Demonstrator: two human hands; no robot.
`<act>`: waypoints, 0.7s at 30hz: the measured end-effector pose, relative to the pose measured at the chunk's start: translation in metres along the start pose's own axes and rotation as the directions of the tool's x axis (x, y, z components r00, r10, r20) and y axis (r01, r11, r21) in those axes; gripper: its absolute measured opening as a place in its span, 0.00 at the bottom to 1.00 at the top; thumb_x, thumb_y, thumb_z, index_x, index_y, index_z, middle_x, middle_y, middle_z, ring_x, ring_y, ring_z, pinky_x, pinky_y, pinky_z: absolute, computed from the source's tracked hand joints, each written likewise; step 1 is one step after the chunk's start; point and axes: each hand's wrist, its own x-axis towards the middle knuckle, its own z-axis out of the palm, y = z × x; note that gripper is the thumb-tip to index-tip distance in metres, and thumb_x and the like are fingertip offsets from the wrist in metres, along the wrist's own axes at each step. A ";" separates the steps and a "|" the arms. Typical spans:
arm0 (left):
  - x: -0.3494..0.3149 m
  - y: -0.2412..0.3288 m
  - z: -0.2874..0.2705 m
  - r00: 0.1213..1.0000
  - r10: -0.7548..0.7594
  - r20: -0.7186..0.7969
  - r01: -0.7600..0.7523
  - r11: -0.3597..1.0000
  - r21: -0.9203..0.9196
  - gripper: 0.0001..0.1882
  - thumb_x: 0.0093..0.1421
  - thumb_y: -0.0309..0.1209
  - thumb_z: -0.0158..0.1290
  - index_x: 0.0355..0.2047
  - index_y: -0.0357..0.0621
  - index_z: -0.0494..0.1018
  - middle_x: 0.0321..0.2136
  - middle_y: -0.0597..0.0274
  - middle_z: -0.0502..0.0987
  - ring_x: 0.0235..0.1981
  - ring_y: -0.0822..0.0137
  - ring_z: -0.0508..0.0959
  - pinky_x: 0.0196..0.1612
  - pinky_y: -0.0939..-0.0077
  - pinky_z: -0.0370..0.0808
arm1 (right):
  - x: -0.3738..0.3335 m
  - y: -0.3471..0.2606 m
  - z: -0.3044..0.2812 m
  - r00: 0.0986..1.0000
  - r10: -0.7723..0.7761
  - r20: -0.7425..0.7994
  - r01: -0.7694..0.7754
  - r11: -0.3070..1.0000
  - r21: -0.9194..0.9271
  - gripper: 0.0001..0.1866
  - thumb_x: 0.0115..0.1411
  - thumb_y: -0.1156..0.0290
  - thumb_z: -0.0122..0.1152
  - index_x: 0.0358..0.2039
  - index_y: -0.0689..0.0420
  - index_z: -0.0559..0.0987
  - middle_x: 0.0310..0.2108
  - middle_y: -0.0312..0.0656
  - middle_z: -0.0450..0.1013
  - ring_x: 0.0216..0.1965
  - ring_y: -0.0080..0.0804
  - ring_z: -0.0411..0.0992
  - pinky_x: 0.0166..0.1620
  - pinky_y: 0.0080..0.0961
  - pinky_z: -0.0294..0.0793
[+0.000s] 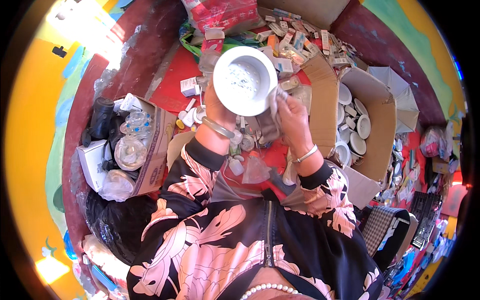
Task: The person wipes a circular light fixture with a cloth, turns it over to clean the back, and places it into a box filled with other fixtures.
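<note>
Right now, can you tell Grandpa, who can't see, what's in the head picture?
A person's left grip holds a round white bowl-like thing; the right grip holds a grey cloth by the thing's rim. Cardboard boxes stand either side.

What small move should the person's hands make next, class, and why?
Probably wipe around the rim of the round white bowl-shaped piece with the grey cloth: the left hand holds the piece's left side, its open side facing the camera, and the right hand holds the cloth at its right edge.

What a busy red surface: a cardboard box left, an open carton right, small packets heaped far, plastic bag near!
</note>
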 end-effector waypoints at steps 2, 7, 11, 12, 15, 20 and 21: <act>0.009 0.007 -0.003 0.997 0.009 0.080 0.000 0.993 -0.115 0.21 0.60 0.37 0.44 0.50 0.35 0.64 0.44 0.51 0.72 0.43 0.60 0.75 0.47 0.65 0.74 | 0.004 0.008 -0.009 0.994 0.032 0.102 -0.011 0.979 -0.203 0.10 0.60 0.72 0.51 0.32 0.64 0.78 0.22 0.29 0.71 0.24 0.14 0.63 0.26 0.15 0.65; 0.014 0.001 -0.015 0.997 0.017 0.072 -0.013 0.999 -0.053 0.22 0.60 0.37 0.45 0.50 0.35 0.64 0.44 0.51 0.73 0.43 0.58 0.75 0.46 0.63 0.74 | 0.007 -0.045 -0.019 0.993 0.039 -0.111 0.008 0.919 0.395 0.10 0.61 0.73 0.48 0.39 0.62 0.74 0.33 0.36 0.73 0.31 0.22 0.72 0.34 0.19 0.72; 0.015 -0.016 -0.015 0.998 -0.058 -0.005 0.058 0.997 -0.042 0.18 0.61 0.33 0.43 0.47 0.35 0.65 0.41 0.52 0.74 0.41 0.59 0.76 0.45 0.64 0.74 | 0.000 -0.070 -0.017 0.997 0.013 -0.076 0.036 0.793 0.608 0.11 0.62 0.71 0.47 0.42 0.62 0.72 0.38 0.39 0.72 0.37 0.24 0.71 0.40 0.20 0.71; 0.013 -0.017 -0.008 0.996 -0.075 -0.040 0.074 0.997 -0.028 0.16 0.62 0.33 0.43 0.46 0.35 0.66 0.40 0.52 0.74 0.41 0.59 0.76 0.44 0.64 0.75 | 0.001 -0.069 -0.019 0.999 -0.001 -0.038 0.025 0.761 0.649 0.12 0.63 0.71 0.46 0.43 0.61 0.72 0.39 0.39 0.72 0.38 0.24 0.71 0.41 0.21 0.71; 0.008 -0.016 0.010 0.971 -0.122 -0.204 0.110 0.991 -0.069 0.12 0.59 0.31 0.48 0.39 0.36 0.71 0.34 0.56 0.75 0.33 0.63 0.77 0.35 0.69 0.76 | -0.004 -0.053 -0.011 0.979 -0.201 0.044 0.187 0.958 0.217 0.11 0.61 0.73 0.46 0.42 0.62 0.72 0.38 0.39 0.72 0.39 0.29 0.71 0.41 0.22 0.70; 0.004 -0.019 -0.012 0.990 0.107 0.094 -0.142 0.794 0.591 0.17 0.53 0.34 0.55 0.42 0.40 0.71 0.34 0.58 0.76 0.34 0.65 0.77 0.38 0.74 0.74 | -0.016 -0.037 0.022 0.489 -0.551 0.676 0.872 0.324 -0.366 0.16 0.49 0.76 0.53 0.41 0.53 0.74 0.46 0.44 0.68 0.49 0.44 0.66 0.50 0.37 0.64; 0.001 -0.016 -0.012 0.965 0.146 0.216 -0.258 0.658 0.708 0.18 0.52 0.35 0.56 0.42 0.41 0.71 0.35 0.58 0.77 0.35 0.66 0.77 0.38 0.76 0.73 | -0.022 -0.036 0.026 0.490 -0.531 0.691 0.869 0.236 -0.434 0.16 0.49 0.75 0.53 0.41 0.52 0.74 0.48 0.45 0.66 0.50 0.45 0.66 0.51 0.37 0.63</act>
